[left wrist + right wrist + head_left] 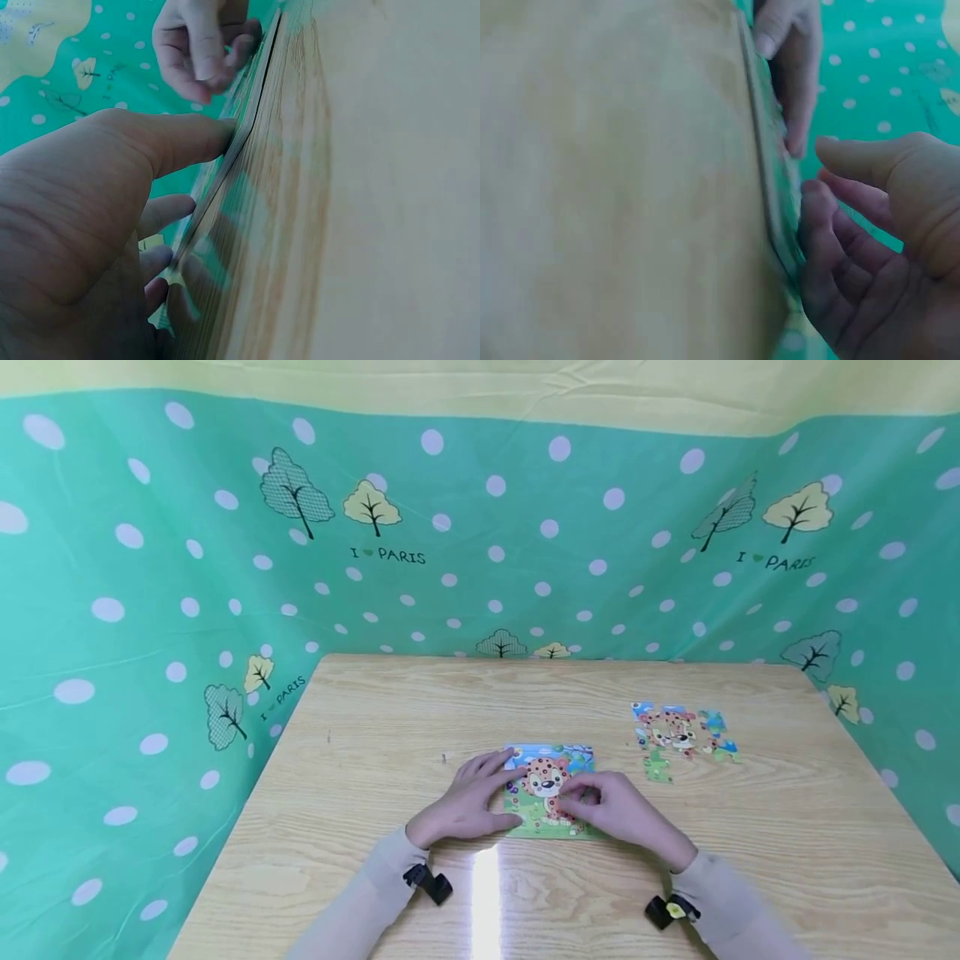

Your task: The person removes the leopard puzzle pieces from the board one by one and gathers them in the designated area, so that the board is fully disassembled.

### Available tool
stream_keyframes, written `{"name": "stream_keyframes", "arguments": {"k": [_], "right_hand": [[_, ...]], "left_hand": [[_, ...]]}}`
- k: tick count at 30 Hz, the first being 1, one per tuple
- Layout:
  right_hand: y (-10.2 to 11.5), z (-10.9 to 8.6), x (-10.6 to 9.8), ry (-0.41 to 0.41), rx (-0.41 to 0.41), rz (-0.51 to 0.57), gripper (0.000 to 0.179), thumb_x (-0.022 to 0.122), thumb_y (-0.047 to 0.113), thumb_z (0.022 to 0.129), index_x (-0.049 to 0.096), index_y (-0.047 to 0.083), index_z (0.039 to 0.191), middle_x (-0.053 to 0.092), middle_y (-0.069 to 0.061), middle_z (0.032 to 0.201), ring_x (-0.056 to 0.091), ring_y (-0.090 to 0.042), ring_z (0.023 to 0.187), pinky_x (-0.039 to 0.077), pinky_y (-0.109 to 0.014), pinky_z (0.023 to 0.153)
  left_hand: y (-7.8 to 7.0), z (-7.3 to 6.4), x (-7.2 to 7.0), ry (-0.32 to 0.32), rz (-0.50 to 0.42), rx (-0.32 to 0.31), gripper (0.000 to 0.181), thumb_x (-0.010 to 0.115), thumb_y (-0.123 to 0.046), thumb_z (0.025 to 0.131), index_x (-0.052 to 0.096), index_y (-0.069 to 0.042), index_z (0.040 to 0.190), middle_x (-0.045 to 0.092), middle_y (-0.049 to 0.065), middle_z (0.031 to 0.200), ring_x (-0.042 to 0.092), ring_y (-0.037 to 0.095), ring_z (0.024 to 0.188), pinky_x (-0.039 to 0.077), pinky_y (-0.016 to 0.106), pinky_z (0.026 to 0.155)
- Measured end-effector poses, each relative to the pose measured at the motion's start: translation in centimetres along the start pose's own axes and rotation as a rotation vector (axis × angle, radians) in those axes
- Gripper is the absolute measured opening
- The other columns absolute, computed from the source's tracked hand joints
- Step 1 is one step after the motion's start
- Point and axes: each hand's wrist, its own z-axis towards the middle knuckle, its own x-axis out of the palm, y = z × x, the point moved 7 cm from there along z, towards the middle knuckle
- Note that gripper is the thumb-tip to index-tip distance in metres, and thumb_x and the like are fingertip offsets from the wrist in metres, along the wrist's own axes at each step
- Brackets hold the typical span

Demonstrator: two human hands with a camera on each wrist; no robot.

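Green polka-dot cloth with tree prints and "I PARIS" lettering (387, 555) walls in a light wood tabletop (390, 718) on three sides. Puzzle board (572, 758) with a cartoon leopard picture lies flat at centre front of the tabletop, between both hands. Left hand (467, 800) rests on the board's left side, fingers stretched out fairly flat, pressing down on it; left wrist view shows the thumb (187, 139) at the board's thin edge. Right hand (613, 808) sits on the board's lower right part, fingers curled, tips pinched down on the picture surface; cannot tell whether a loose piece is between them. Right wrist view shows curled fingers (821, 240) against the board edge. Loose puzzle pieces (682, 735) lie in a cluster on the tabletop, right and back of the board, well apart from both hands. Black wrist straps (429, 883) on both beige sleeves.
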Motion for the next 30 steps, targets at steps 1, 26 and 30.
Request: {"name": "stream_keyframes", "arguments": {"k": [1, 26, 30], "right_hand": [[0.1, 0.0, 0.3, 0.011, -0.002, -0.014, 0.016, 0.080, 0.030, 0.097, 0.081, 0.020, 0.109, 0.070, 0.010, 0.087, 0.057, -0.004, 0.066, 0.049, -0.023, 0.058], [0.3, -0.3, 1.4, 0.036, 0.093, -0.110, 0.021, 0.086, 0.037, 0.090, 0.074, 0.024, 0.100, 0.051, 0.011, 0.067, 0.041, -0.003, 0.057, 0.037, -0.022, 0.056], [0.2, -0.3, 1.3, 0.009, 0.133, -0.095, 0.022, 0.088, 0.035, 0.088, 0.074, 0.024, 0.101, 0.050, 0.009, 0.068, 0.041, -0.005, 0.058, 0.036, -0.022, 0.057]], "left_hand": [[0.0, 0.0, 0.0, 0.000, 0.001, -0.001, 0.075, 0.069, -0.045, 0.097, 0.045, -0.022, 0.163, 0.018, 0.004, 0.180, 0.014, 0.038, 0.165, 0.010, 0.066, 0.132], [-0.1, 0.0, 0.0, -0.005, 0.003, -0.007, 0.075, 0.070, -0.045, 0.096, 0.046, -0.023, 0.163, 0.019, 0.004, 0.180, 0.014, 0.037, 0.165, 0.010, 0.066, 0.132], [-0.1, 0.0, 0.0, -0.005, 0.011, -0.007, 0.075, 0.070, -0.045, 0.096, 0.045, -0.023, 0.163, 0.018, 0.004, 0.180, 0.014, 0.037, 0.165, 0.010, 0.066, 0.132]]}}
